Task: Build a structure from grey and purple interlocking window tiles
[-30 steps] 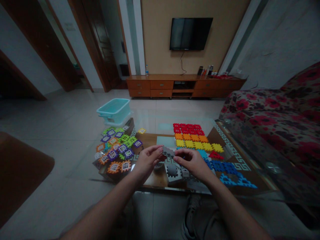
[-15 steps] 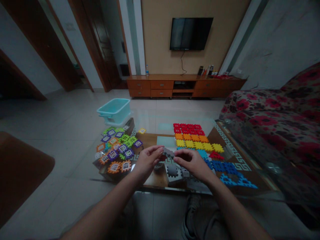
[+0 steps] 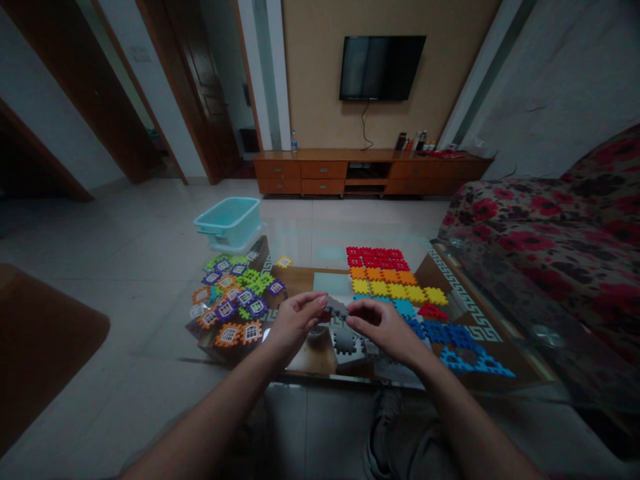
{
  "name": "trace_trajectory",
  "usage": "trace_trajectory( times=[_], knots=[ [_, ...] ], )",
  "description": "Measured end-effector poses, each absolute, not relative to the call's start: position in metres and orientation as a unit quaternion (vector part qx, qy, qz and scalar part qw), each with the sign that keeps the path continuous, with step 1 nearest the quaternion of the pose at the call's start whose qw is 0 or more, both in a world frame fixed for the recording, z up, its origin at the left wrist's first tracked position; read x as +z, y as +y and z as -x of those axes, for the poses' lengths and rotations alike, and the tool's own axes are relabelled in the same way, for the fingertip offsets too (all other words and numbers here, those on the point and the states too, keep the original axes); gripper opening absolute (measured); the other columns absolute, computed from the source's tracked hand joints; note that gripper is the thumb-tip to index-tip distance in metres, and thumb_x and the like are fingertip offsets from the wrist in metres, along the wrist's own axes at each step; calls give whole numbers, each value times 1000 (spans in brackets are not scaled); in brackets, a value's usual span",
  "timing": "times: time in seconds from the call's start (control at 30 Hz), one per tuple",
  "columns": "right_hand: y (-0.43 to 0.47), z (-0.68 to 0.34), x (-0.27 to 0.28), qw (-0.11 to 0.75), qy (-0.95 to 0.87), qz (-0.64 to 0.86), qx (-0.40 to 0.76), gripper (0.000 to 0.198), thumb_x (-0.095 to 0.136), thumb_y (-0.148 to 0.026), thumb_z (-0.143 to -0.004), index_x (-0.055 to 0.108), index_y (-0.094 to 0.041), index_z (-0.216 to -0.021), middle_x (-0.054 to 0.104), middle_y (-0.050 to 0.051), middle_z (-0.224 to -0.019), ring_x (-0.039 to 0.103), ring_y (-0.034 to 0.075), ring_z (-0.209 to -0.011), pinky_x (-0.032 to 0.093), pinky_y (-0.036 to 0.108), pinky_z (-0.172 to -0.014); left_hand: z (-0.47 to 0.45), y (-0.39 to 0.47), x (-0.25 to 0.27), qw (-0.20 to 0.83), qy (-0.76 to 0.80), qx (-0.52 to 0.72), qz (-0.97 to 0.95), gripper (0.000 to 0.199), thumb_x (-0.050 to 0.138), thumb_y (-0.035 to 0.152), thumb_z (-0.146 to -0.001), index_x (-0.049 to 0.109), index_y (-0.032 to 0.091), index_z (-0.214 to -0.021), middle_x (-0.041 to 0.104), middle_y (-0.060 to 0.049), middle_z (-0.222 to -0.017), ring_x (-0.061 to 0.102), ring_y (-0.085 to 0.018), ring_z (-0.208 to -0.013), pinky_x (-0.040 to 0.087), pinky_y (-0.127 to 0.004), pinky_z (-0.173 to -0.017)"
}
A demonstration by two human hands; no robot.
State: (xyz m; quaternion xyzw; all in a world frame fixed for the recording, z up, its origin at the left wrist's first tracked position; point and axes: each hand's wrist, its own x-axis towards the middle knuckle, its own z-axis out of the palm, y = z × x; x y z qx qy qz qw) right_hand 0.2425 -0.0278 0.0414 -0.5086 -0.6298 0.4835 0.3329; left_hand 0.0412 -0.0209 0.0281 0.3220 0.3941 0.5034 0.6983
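One small grey piece (image 3: 336,307) with toothed edges hangs above the glass table (image 3: 310,363), bridging the gap between two bare hands. From where I stand, the left hand (image 3: 299,323) has its left end pinched between thumb and fingers, while the right hand (image 3: 387,327) closes its fingertips on the right end. I can't tell whether it is a single piece or a couple joined.

It looks like thin plastic, so I'd judge it light, stiff and not easily broken, perhaps a little slick on its flat faces. The opposite edges, where the teeth give some bite, seem the best place to hold it.

Just below lie more grey pieces (image 3: 344,341), some hidden by the right hand, which also covers part of the light blue pieces (image 3: 404,307). Beyond come rows of yellow (image 3: 400,291), orange (image 3: 383,275) and red pieces (image 3: 377,258), with dark blue ones (image 3: 447,333) to the right. A mixed heap (image 3: 245,297) spreads leftward, near a turquoise tub (image 3: 237,235).
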Motion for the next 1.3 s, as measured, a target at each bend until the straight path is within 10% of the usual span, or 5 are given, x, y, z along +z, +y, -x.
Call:
trace_trajectory(
  times=[1.3],
  knots=[
    [-28, -248, 45, 307, -657, 514, 458, 41, 68, -43, -80, 65, -18, -112, 66, 6, -90, 57, 18, -76, 45, 31, -68, -41, -19, 28, 697, 417, 475, -341, 41, 87, 36, -65, 72, 13, -96, 75, -10, -87, 69, -15, -73, 53, -30, -77]
  ],
)
